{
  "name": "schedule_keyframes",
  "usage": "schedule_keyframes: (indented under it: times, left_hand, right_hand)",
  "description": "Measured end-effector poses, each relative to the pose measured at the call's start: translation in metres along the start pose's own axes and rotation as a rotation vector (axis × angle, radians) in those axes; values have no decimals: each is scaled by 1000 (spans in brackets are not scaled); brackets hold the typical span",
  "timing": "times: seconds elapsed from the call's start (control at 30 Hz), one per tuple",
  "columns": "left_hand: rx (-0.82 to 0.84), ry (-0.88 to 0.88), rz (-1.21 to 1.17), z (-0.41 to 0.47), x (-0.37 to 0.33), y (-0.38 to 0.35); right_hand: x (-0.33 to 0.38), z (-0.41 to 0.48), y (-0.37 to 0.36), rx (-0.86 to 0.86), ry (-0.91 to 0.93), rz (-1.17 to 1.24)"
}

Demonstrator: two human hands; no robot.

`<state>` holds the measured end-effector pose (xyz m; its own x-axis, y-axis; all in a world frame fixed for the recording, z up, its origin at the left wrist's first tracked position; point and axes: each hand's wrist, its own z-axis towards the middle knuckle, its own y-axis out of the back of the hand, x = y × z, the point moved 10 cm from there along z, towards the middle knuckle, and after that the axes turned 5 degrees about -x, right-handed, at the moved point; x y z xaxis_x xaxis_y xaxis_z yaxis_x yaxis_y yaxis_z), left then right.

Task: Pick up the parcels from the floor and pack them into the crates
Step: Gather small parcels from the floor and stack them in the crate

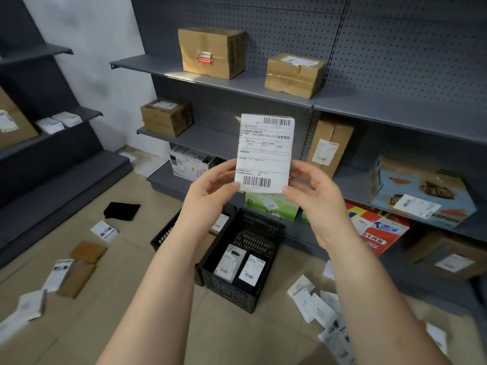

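Note:
I hold a small flat parcel (264,154) with a white shipping label upright in front of me, at chest height. My left hand (213,188) pinches its lower left corner and my right hand (311,191) pinches its lower right corner. Below it on the floor stands a black slotted crate (263,230) with two labelled parcels (241,264) lying inside. A second black crate (164,235) sits to its left, mostly hidden by my left forearm. More parcels lie loose on the floor at the left (79,270) and at the right (316,304).
Grey pegboard shelving (369,109) stands behind the crates and carries cardboard boxes (210,52). Another dark shelf unit (52,159) runs along the left wall. A black pouch (121,210) lies on the floor near it.

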<state>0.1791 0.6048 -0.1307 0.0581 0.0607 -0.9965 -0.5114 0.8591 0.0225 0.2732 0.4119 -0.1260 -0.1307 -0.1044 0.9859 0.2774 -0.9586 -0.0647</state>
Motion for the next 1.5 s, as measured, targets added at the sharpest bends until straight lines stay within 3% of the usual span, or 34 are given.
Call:
schedule_keyframes:
  times: [0.3, 0.57, 0.83, 1.2, 1.5]
  left_hand:
    - [-81, 92, -6, 52, 31, 43]
    - [-146, 138, 0, 140, 36, 56]
    - [-131, 53, 42, 232, 13, 45]
    - [-153, 61, 40, 295, 18, 69]
    - [-30, 71, 81, 375, 47, 97]
  right_hand:
    - [-38, 42, -58, 26, -16, 14]
    - [-52, 132, -96, 51, -1, 52]
    - [-52, 229, -110, 30, -3, 81]
    - [-57, 284, -146, 29, 22, 68]
    - [-89, 326, -191, -116, 2, 19]
